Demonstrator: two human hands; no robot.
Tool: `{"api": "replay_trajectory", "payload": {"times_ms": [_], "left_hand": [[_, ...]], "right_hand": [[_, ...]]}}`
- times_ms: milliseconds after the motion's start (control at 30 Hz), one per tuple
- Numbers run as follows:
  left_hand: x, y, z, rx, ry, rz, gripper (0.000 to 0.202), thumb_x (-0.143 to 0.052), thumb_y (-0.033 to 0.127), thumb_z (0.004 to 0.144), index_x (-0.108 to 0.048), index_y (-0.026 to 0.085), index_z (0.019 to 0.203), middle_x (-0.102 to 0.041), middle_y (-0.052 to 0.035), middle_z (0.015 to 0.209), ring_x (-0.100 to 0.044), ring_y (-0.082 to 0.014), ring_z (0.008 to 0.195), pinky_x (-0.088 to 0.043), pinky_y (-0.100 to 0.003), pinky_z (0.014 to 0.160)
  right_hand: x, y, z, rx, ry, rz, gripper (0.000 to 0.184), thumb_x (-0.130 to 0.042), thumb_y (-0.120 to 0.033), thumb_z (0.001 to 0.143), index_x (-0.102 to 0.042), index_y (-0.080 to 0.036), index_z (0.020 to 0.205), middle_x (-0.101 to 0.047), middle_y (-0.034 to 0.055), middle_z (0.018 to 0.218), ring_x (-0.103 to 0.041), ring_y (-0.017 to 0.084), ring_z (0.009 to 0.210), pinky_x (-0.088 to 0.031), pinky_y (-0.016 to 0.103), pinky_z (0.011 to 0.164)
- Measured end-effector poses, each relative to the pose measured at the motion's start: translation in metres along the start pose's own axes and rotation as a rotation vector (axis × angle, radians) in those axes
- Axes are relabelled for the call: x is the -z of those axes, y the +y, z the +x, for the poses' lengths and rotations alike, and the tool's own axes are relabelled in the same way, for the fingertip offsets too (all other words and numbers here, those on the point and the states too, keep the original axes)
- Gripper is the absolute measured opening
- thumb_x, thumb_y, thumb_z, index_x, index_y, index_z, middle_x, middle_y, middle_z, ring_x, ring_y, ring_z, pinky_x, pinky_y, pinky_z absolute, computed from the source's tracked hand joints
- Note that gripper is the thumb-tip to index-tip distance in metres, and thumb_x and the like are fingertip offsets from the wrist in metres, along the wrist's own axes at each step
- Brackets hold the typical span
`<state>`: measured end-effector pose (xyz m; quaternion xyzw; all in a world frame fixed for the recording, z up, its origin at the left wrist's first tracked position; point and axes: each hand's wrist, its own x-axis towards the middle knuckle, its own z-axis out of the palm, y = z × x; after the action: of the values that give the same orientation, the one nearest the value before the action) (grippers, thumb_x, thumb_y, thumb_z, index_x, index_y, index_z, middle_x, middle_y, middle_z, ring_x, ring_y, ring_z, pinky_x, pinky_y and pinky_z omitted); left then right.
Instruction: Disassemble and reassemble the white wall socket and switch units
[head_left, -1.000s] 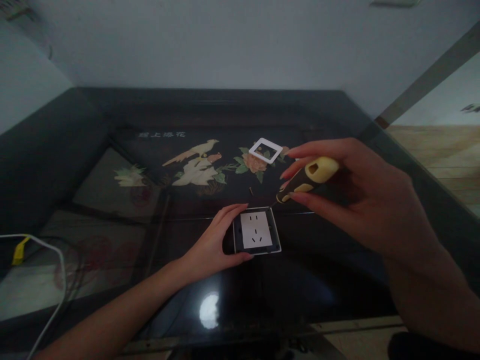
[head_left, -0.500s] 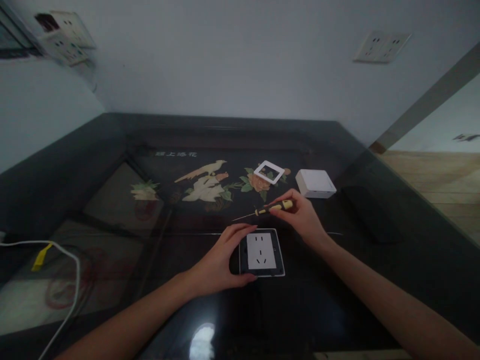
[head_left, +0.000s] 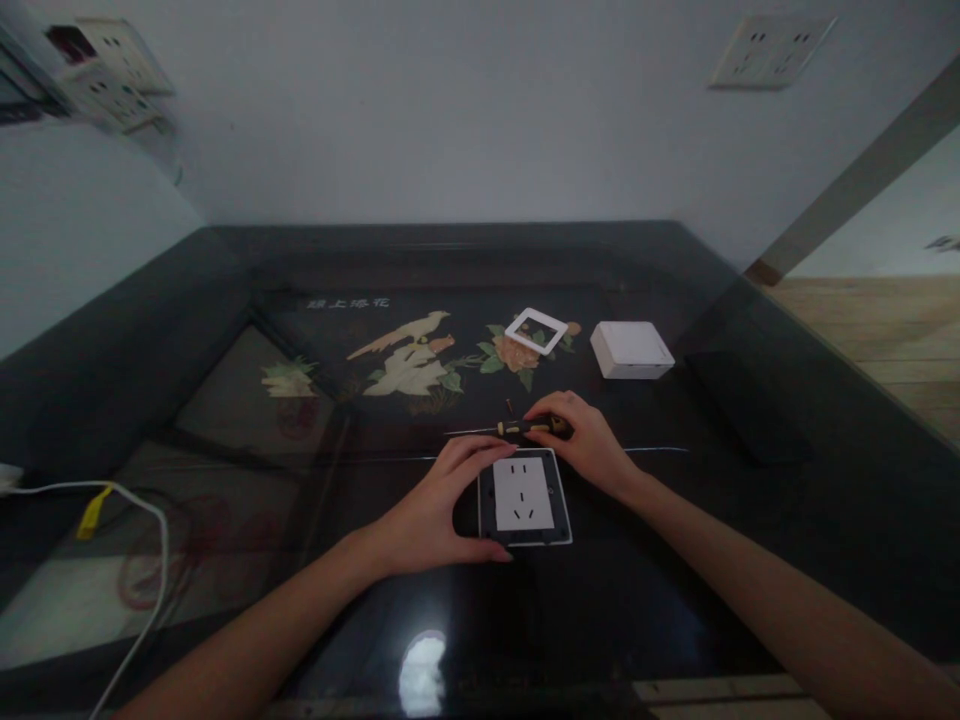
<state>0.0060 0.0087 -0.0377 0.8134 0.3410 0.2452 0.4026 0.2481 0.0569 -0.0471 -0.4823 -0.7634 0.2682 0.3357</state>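
A white wall socket with a dark inner border lies face up on the glossy black table. My left hand grips its left side, fingers at the top edge and thumb at the bottom edge. Just beyond the socket, my right hand is closed on the black and yellow handle of a screwdriver. The screwdriver lies roughly level, low over the table, its thin shaft pointing left behind my left fingers. A tiny screw is visible just past the handle.
A white square frame lies farther back, near a white box on the right. A dark flat object rests at the right. A white cable with a yellow tag runs along the left. Wall sockets are mounted behind.
My right hand has come slightly left and nearer the socket, and the screwdriver has turned from slanted to nearly level. My left hand keeps its hold on the socket. The view has shifted a little.
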Motion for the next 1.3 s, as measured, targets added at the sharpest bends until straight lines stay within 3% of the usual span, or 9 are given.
{"api": "replay_trajectory", "payload": {"times_ms": [133, 233, 433, 567, 700, 800, 967, 1167, 1300], "left_hand": [[0.011, 0.004, 0.004, 0.002, 0.147, 0.004, 0.044, -0.064, 0.036, 0.089, -0.052, 0.028, 0.131, -0.052, -0.0093, 0.136, -0.047, -0.0273, 0.129, -0.039, -0.051, 0.110], [0.024, 0.010, 0.011, 0.008, 0.230, 0.062, 0.023, -0.051, 0.023, 0.095, -0.060, 0.023, 0.117, -0.064, -0.0067, 0.118, -0.059, -0.0207, 0.113, -0.048, -0.043, 0.101], [0.043, 0.001, 0.054, 0.040, 0.127, 0.372, 0.019, -0.049, 0.021, 0.094, -0.064, 0.019, 0.106, -0.069, -0.0046, 0.103, -0.064, -0.0176, 0.096, -0.049, -0.034, 0.088], [0.036, -0.023, 0.096, 0.152, 0.114, 0.452, 0.016, -0.052, 0.021, 0.091, -0.066, 0.016, 0.097, -0.070, -0.0043, 0.091, -0.064, -0.0165, 0.081, -0.049, -0.029, 0.074], [0.023, -0.027, 0.116, 0.279, 0.112, 0.559, 0.025, -0.057, 0.039, 0.088, -0.066, 0.016, 0.081, -0.067, -0.0041, 0.077, -0.061, -0.0181, 0.069, -0.045, -0.027, 0.061], [0.017, -0.020, 0.118, 0.342, 0.111, 0.629, 0.030, -0.059, 0.045, 0.086, -0.065, 0.017, 0.075, -0.066, -0.0052, 0.074, -0.062, -0.0212, 0.069, -0.044, -0.029, 0.060], [0.013, -0.014, 0.117, 0.346, 0.073, 0.655, 0.014, -0.062, 0.030, 0.084, -0.066, 0.018, 0.078, -0.067, -0.0049, 0.074, -0.064, -0.0222, 0.073, -0.044, -0.029, 0.063], [0.027, -0.011, 0.112, 0.282, 0.113, 0.535, 0.007, -0.061, 0.022, 0.085, -0.066, 0.017, 0.083, -0.068, -0.0028, 0.075, -0.063, -0.0175, 0.069, -0.046, -0.028, 0.064], [0.038, 0.000, 0.087, 0.212, 0.159, 0.348, 0.009, -0.063, 0.022, 0.086, -0.067, 0.018, 0.093, -0.072, -0.0011, 0.083, -0.066, -0.0132, 0.075, -0.051, -0.023, 0.069]], "right_hand": [[0.013, -0.007, -0.001, 0.038, 0.017, -0.026, 0.008, -0.064, -0.021, 0.085, -0.066, -0.023, 0.092, -0.068, 0.0069, 0.098, -0.061, 0.025, 0.101, -0.046, 0.047, 0.093], [0.026, -0.017, -0.009, 0.049, 0.027, -0.028, 0.008, -0.058, -0.023, 0.090, -0.065, -0.024, 0.095, -0.067, 0.0073, 0.101, -0.061, 0.025, 0.101, -0.047, 0.048, 0.092], [0.027, -0.036, -0.042, 0.038, -0.026, 0.029, 0.021, -0.059, -0.029, 0.091, -0.059, -0.025, 0.112, -0.063, 0.0085, 0.116, -0.059, 0.024, 0.112, -0.049, 0.048, 0.098], [0.020, -0.040, -0.056, 0.026, -0.076, 0.030, 0.031, -0.061, -0.032, 0.090, -0.055, -0.026, 0.120, -0.057, 0.0096, 0.128, -0.053, 0.025, 0.123, -0.044, 0.052, 0.105], [0.018, -0.038, -0.059, 0.020, -0.111, 0.009, 0.034, -0.061, -0.030, 0.089, -0.055, -0.026, 0.122, -0.056, 0.0097, 0.130, -0.052, 0.026, 0.125, -0.044, 0.053, 0.106], [0.016, -0.038, -0.060, 0.014, -0.179, -0.021, 0.045, -0.069, -0.032, 0.084, -0.054, -0.024, 0.125, -0.055, 0.0117, 0.133, -0.051, 0.028, 0.127, -0.043, 0.054, 0.106], [0.013, -0.036, -0.060, 0.047, -0.318, -0.087, 0.087, -0.085, -0.043, 0.063, -0.045, -0.023, 0.138, -0.042, 0.0148, 0.147, -0.039, 0.035, 0.136, -0.039, 0.059, 0.109], [0.010, -0.034, -0.062, 0.061, -0.346, -0.135, 0.092, -0.086, -0.037, 0.064, -0.038, -0.025, 0.142, -0.040, 0.0137, 0.148, -0.037, 0.034, 0.137, -0.039, 0.059, 0.110], [0.008, -0.031, -0.065, 0.092, -0.333, -0.149, 0.092, -0.083, -0.041, 0.067, -0.035, -0.026, 0.143, -0.038, 0.0139, 0.150, -0.036, 0.034, 0.138, -0.040, 0.059, 0.109]]}}
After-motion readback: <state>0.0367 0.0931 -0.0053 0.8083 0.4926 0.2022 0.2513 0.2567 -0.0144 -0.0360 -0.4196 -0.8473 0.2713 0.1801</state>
